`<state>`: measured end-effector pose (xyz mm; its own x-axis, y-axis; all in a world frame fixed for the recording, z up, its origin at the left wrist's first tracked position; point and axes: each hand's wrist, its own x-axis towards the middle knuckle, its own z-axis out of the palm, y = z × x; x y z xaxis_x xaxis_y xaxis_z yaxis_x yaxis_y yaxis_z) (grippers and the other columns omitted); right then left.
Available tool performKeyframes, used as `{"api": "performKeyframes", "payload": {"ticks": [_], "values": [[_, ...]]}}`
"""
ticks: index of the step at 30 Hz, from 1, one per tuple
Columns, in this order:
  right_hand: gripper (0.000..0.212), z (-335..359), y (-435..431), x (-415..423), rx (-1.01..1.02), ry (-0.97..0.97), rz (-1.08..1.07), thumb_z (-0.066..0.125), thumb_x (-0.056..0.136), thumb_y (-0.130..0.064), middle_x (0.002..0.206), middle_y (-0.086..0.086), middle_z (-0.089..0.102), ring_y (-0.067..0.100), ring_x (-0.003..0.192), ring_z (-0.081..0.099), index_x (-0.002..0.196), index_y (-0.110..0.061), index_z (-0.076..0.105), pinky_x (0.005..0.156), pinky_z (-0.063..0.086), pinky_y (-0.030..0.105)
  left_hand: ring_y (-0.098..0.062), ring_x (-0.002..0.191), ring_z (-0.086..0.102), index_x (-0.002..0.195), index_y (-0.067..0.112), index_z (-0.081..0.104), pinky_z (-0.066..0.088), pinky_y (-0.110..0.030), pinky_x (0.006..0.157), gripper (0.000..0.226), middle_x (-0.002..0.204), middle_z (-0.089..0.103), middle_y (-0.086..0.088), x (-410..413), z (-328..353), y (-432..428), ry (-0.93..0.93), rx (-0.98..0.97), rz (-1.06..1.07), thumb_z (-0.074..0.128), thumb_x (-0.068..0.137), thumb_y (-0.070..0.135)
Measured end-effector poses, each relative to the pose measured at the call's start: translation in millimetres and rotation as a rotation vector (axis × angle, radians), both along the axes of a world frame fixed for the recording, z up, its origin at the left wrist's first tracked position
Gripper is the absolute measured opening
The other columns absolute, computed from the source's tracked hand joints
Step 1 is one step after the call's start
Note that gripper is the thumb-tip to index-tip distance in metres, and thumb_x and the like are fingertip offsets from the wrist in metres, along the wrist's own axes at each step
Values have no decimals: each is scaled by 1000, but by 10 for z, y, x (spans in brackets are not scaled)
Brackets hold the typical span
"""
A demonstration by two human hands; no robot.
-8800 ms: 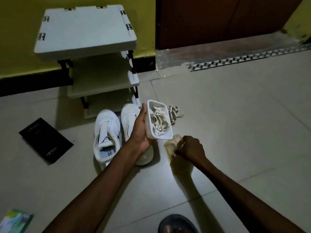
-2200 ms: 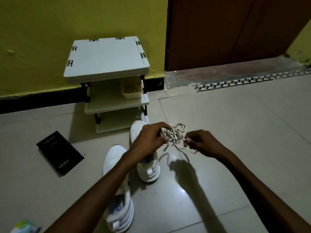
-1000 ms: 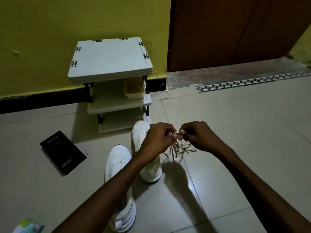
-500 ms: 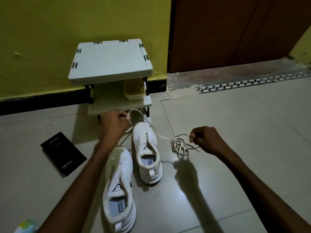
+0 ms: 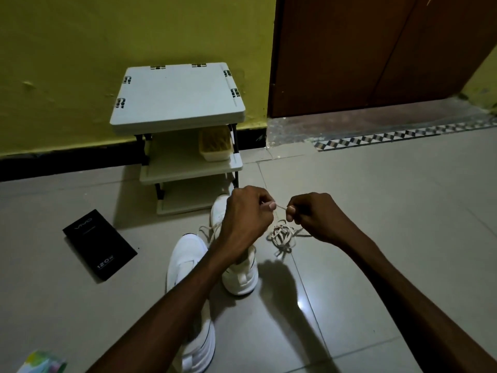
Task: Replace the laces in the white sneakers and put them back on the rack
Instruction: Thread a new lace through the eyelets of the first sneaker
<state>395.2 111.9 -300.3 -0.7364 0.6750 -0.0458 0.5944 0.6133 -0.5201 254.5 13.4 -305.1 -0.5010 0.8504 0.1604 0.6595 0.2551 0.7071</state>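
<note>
Two white sneakers lie on the tiled floor in front of a small white rack [image 5: 177, 100]. The near sneaker [image 5: 185, 259] and the far sneaker [image 5: 240, 278] are partly hidden by my left arm. A tangled bundle of pale laces [image 5: 281, 235] lies on the floor right of the far sneaker. My left hand [image 5: 247, 211] and my right hand [image 5: 309, 214] hover above it, each pinching the same lace strand, stretched short between the fingertips. A loose run of lace [image 5: 207, 228] trails over the far sneaker's toe.
A plastic tub [image 5: 215, 145] sits on the rack's middle shelf. A black box [image 5: 99, 243] lies on the floor at left, and a colourful packet [image 5: 43, 363] shows at the bottom left corner. A brown door [image 5: 376, 49] and its raised threshold stand at right.
My left hand swung back from near the rack to meet my right hand above the lace bundle. Both hands now pinch the strand close together. The tub went onto the rack's shelf earlier.
</note>
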Motion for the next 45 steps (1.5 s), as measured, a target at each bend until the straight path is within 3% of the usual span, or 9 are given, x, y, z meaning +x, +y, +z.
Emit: {"api": "performKeyframes", "payload": {"ticks": [4,10,13,18,23,28,33,38,45], "values": [[27,-176,97,137,18,-91,-113,52,87,-5,70,-7,64,14,68,61,69,-24,62,54,36,20,7,59,55,88,18,76,37,-3,47,7,76,69,6,-397,153,-57,14,92,278,71,86,14],[25,-410,224,415,12,-184,-263,53,83,0,74,-2,63,18,69,56,71,-20,62,58,35,25,7,62,56,94,13,74,38,1,50,12,80,68,4,-894,250,-273,16,274,602,65,88,13],[28,-443,245,424,19,-163,-276,55,83,-1,68,-7,60,14,64,54,67,-23,59,52,34,20,-8,69,65,92,19,73,48,-16,59,8,85,73,0,-804,176,-195,-87,200,459,65,90,16],[36,-308,176,268,-76,13,-102,55,86,-3,62,-7,65,9,65,63,59,-26,59,67,48,28,-6,70,66,106,24,67,57,-26,71,19,78,69,5,-238,77,-68,-74,-18,20,69,89,17],[24,-6,-27,159,-148,86,5,61,95,-30,62,-5,67,-2,53,56,73,-31,70,58,43,15,-8,69,68,97,23,70,59,-36,73,9,75,71,2,-6,41,0,-109,-55,-118,68,89,18],[6,145,-191,60,-539,352,-162,63,93,-12,73,10,74,14,60,64,95,-8,67,54,49,20,-3,65,67,88,16,68,59,-38,73,12,72,70,3,-57,77,-100,-153,-58,-82,61,92,6],[17,169,-292,-151,-940,598,-235,49,94,7,95,22,73,26,84,73,104,4,62,74,58,30,-2,75,66,88,20,75,56,-25,73,6,80,72,8,-210,113,-319,-76,33,5,71,88,15],[26,166,-412,-380,-994,579,-158,48,95,8,101,14,74,22,95,72,109,-1,68,74,58,24,2,74,66,88,25,77,54,-19,70,11,80,73,13,-437,155,-535,-136,72,97,72,86,15],[10,168,-656,-726,-788,564,-110,67,89,-5,83,17,74,23,71,71,95,2,72,58,55,23,-2,66,68,90,19,74,54,-18,64,11,75,72,8,-688,163,-861,-198,74,116,72,86,9]]}}
